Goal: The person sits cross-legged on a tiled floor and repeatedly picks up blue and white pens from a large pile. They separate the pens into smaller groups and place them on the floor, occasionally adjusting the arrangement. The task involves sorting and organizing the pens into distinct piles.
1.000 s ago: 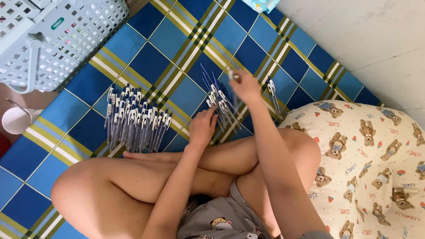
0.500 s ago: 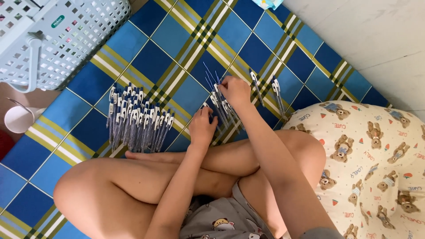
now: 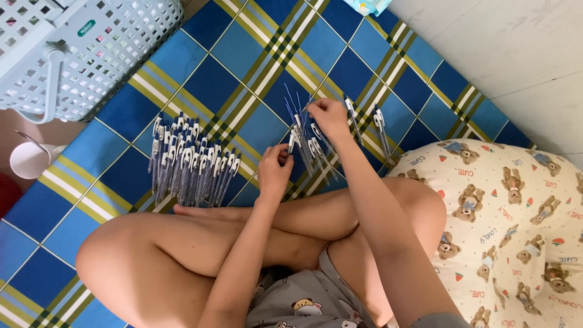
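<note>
On the blue-and-yellow checked mat [image 3: 200, 79], well left of the loose pens [image 3: 310, 149], a white lattice plastic basket [image 3: 91, 48] sits with its contents hidden. Between them lies one fanned row of slim pens [image 3: 191, 164], too many to count. The right hand [image 3: 328, 115] pinches a pen from the loose pens; the left hand [image 3: 276, 170] rests curled just beside them, grip unclear, while two more pens [image 3: 364, 121] lie near a soft bear-print cushion [image 3: 504, 225].
</note>
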